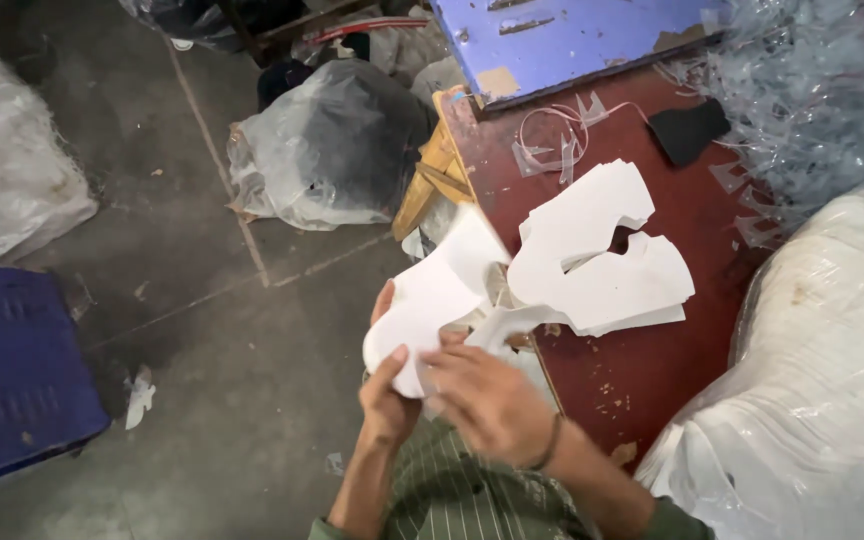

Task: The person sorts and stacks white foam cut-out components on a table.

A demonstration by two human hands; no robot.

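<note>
Dark red worktable (652, 370), stack of white cut foam pieces (602, 270) at its middle, black cutout (687, 130) beyond the stack, clear plastic offcuts (552, 145) left of the cutout

Both hands, left (384, 385) and right (487, 400), are raised close together, fingers pinching.

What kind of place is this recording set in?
Probably a small cutting workshop: a stack of white cut-out pieces on a dark red worktable, clear plastic offcuts, and filled plastic sacks on a concrete floor.
</note>
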